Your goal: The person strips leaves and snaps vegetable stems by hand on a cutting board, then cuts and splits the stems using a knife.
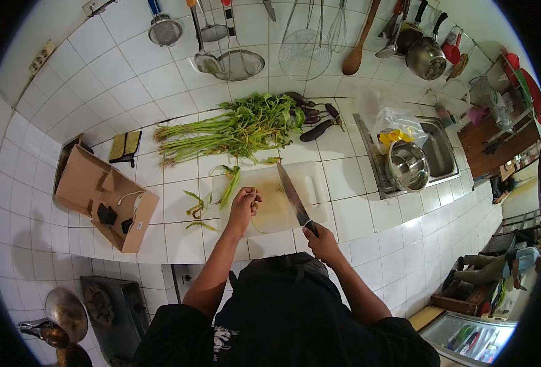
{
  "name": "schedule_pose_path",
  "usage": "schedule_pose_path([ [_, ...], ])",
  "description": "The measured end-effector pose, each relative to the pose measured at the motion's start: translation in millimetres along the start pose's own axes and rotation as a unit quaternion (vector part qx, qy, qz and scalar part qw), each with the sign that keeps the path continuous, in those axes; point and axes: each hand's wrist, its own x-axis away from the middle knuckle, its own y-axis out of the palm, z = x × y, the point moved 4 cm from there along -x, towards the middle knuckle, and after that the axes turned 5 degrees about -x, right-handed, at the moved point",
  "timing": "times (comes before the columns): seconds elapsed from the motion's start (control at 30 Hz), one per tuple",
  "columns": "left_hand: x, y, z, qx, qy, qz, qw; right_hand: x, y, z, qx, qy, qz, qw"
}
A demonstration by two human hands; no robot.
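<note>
My right hand (324, 243) grips a kitchen knife (294, 197) by its black handle, its blade pointing away from me over the white cutting board (273, 217). My left hand (244, 207) hovers above the board's left side with fingers curled together; whether anything small is in them cannot be seen. A few green scraps lie near the blade. Just beyond my left hand, a cut piece of leafy greens (230, 186) rests at the board's left edge, with yellowed trimmings (197, 208) on the tiles beside it. Behind the board spreads a large bunch of long-stemmed leafy greens (234, 131).
Several eggplants (317, 130) lie right of the greens. A steel bowl (407, 165) stands by the sink (448, 156). On the left is an open cardboard box (87, 177), with a stove (114, 312) below. Utensils hang on the wall. Another person (496, 269) is far right.
</note>
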Motion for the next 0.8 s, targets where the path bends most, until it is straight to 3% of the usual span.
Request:
schedule_pose_path([
  [0.13, -9.1, 2.6, -4.8, 0.079, -0.057, 0.001, 0.995, 1.6, -4.6, -13.4, -0.103, 0.081, -0.045, 0.990],
  [0.2, -6.3, 7.1, -5.1, 0.106, -0.069, 0.003, 0.992, -2.7, -11.1, -9.8, 0.012, -0.028, -0.007, 1.000],
  [0.27, -2.3, 15.2, -2.8, 0.132, -0.082, 0.004, 0.988, -0.7, -15.1, -6.2, 0.026, -0.058, 0.001, 0.998],
  [0.33, 1.3, 23.7, 2.8, 0.099, -0.017, -0.030, 0.995, 3.9, -17.5, -11.9, 0.038, -0.085, 0.007, 0.996],
  [0.4, 5.4, 30.9, 9.9, 0.075, 0.033, -0.050, 0.995, 13.0, -18.5, -13.1, -0.098, 0.022, -0.039, 0.994],
  [0.43, 8.8, 37.1, 19.1, 0.052, 0.084, -0.068, 0.993, 22.6, -21.2, -27.5, -0.098, 0.021, -0.040, 0.994],
  [0.47, 11.8, 42.7, 24.1, 0.052, 0.084, -0.068, 0.993, 35.0, -27.7, -53.0, 0.063, -0.092, 0.013, 0.994],
  [0.5, 17.7, 49.3, 34.7, 0.041, 0.114, -0.052, 0.991, 47.1, -31.6, -76.2, 0.221, -0.201, 0.066, 0.952],
  [0.63, 32.3, 69.7, 63.6, 0.088, 0.208, -0.073, 0.971, 58.4, -44.8, -101.5, 0.214, -0.242, 0.074, 0.943],
  [0.8, 35.9, 83.9, 73.7, 0.087, 0.245, -0.082, 0.962, 64.1, -66.0, -117.7, 0.216, -0.273, 0.082, 0.934],
])
